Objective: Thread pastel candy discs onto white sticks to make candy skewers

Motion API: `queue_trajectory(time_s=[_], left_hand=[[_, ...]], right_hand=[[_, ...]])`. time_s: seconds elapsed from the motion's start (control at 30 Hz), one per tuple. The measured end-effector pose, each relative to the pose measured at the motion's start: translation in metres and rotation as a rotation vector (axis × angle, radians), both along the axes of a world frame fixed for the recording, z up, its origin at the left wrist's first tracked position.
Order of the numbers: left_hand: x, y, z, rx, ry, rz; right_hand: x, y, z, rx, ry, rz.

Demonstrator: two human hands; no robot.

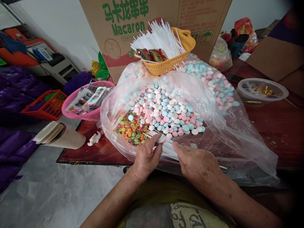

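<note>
Head view: the left hand (147, 154) pinched a pink-and-blue candy (161, 139) between thumb and fingers, at its far right tip. The right hand (199, 161) sat just to the right, fingers curled and index pointing left toward the candy; could not tell whether it gripped anything. Loose white sticks (169, 149) lay between and just beyond both hands, on a clear plastic bag (249, 155). Farther off, pastel candies (177, 121) were heaped, with small ring candies (133, 130) at their left. Far behind stood a yellow basket (163, 67) of more sticks.
</note>
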State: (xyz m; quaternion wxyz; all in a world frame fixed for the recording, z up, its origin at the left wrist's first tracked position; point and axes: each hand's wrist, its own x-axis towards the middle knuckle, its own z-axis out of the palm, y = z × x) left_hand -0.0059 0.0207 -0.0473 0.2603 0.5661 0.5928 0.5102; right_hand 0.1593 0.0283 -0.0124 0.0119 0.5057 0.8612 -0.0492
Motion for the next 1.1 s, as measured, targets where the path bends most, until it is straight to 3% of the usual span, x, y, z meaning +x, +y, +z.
queue_trajectory(time_s=[0.27, 0.37, 0.53, 0.63, 0.7, 0.8, 0.87, 0.97, 1.1], left_hand=[[0.028, -0.006, -0.015, -0.053, -0.110, 0.100], [0.031, -0.001, -0.017, -0.109, -0.136, 0.048], [0.027, 0.005, -0.017, -0.122, -0.045, 0.072], [0.028, 0.000, -0.015, -0.109, 0.064, -0.084], [0.020, -0.002, -0.011, -0.117, 0.123, -0.172], [-0.015, 0.005, -0.004, -0.162, 0.234, -0.039], [-0.042, 0.015, -0.003, -0.231, 0.424, 0.076], [-0.069, 0.026, -0.011, -0.317, 0.681, 0.059], [-0.077, 0.028, -0.026, -0.287, 0.601, 0.023]], right_hand=[[-0.015, -0.002, -0.012, 0.059, -0.039, -0.069], [-0.016, 0.004, -0.016, 0.024, -0.007, -0.089], [-0.004, 0.008, -0.032, 0.034, 0.168, 0.004], [-0.003, 0.010, -0.044, 0.027, 0.231, -0.030], [-0.001, 0.015, -0.050, 0.015, 0.310, -0.051], [0.007, 0.026, -0.055, -0.030, 0.444, -0.047], [0.011, 0.029, -0.054, -0.057, 0.495, -0.072], [0.008, 0.023, -0.052, -0.122, 0.530, -0.124], [-0.002, 0.010, -0.052, -0.208, 0.512, -0.126]])
